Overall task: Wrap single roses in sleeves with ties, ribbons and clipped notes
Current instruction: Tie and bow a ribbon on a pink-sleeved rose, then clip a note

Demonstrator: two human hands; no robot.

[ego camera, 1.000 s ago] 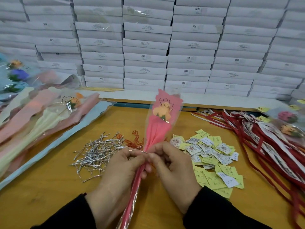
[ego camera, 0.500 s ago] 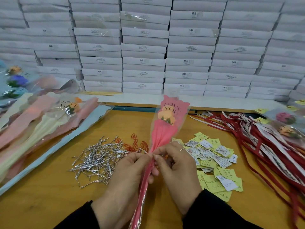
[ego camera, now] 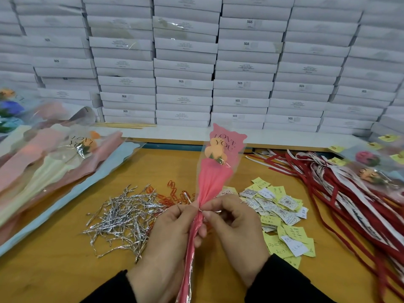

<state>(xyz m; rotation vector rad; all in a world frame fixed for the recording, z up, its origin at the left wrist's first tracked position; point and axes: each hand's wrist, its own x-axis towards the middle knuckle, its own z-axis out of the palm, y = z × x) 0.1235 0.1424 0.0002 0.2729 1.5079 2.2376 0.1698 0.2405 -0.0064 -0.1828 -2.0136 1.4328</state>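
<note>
A pink "LOVE YOU" sleeve (ego camera: 215, 178) with an orange rose (ego camera: 213, 151) inside stands tilted over the table's middle. My left hand (ego camera: 172, 232) grips the gathered sleeve at its narrow neck. My right hand (ego camera: 236, 224) pinches a silver twist tie (ego camera: 189, 199) wound around that neck; one tie end sticks out to the upper left. A pile of silver ties (ego camera: 122, 217) lies left of my hands, with red paper clips (ego camera: 175, 193) behind it. Yellow and white notes (ego camera: 282, 213) lie to the right, and red and white ribbons (ego camera: 349, 193) farther right.
Empty sleeves, with one orange rose among them (ego camera: 50, 162), are stacked on the left. Finished roses with yellow notes (ego camera: 371, 167) lie at the far right. White boxes (ego camera: 196, 62) are stacked high along the table's back edge. The wooden table (ego camera: 54, 276) is bare at the front left.
The sleeved rose has tilted a little to the right and lifted slightly. My fingers have kept working the tie at the neck; both hands stay on the sleeve.
</note>
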